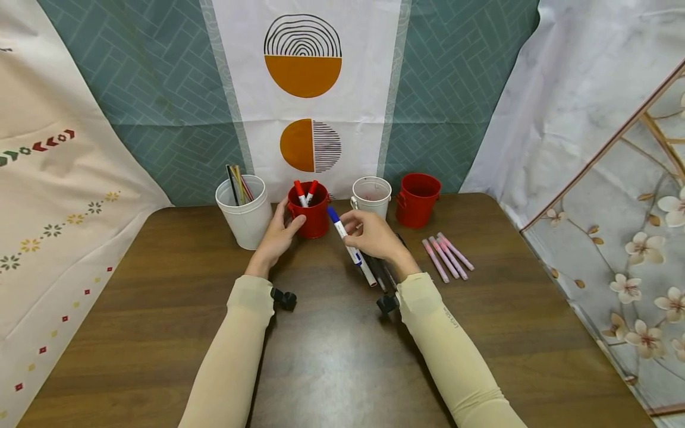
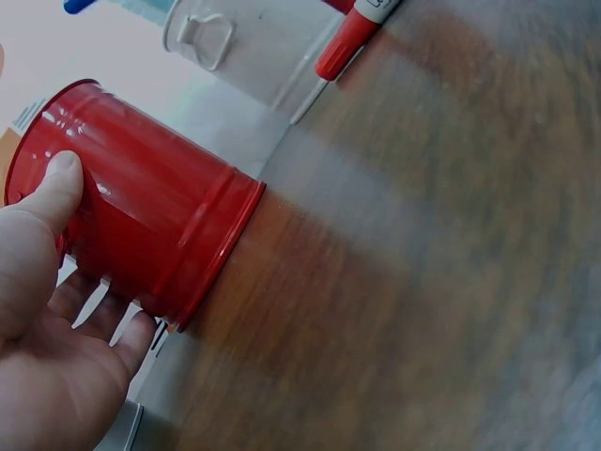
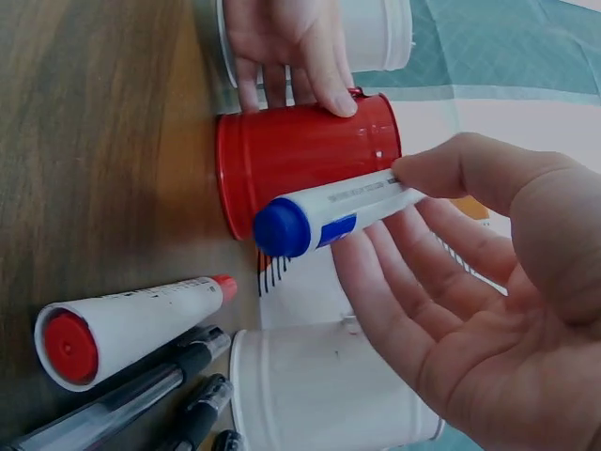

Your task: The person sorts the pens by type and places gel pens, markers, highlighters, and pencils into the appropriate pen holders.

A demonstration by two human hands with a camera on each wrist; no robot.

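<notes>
My left hand [image 1: 276, 236] holds a small red bucket [image 1: 314, 223] by its left side, with the thumb on the near wall. Two red-capped markers [image 1: 306, 195] stand in that bucket. Just to its right, my right hand [image 1: 373, 236] pinches a blue-capped whiteboard marker [image 3: 349, 209] between thumb and fingers. Its blue cap [image 1: 333, 214] points up and toward the bucket. On the table under the right hand lie a white marker with a red end [image 3: 131, 329] and several black pens [image 3: 113, 404], partly covered by the hand in the head view.
A white bucket [image 1: 246, 224] with pencils [image 1: 239, 184] stands at the left. To the right are another white bucket [image 1: 371, 202] and a red bucket [image 1: 419, 201]. Several pink pens [image 1: 448, 257] lie on the brown table [image 1: 321, 368]. Patterned cloths hang behind.
</notes>
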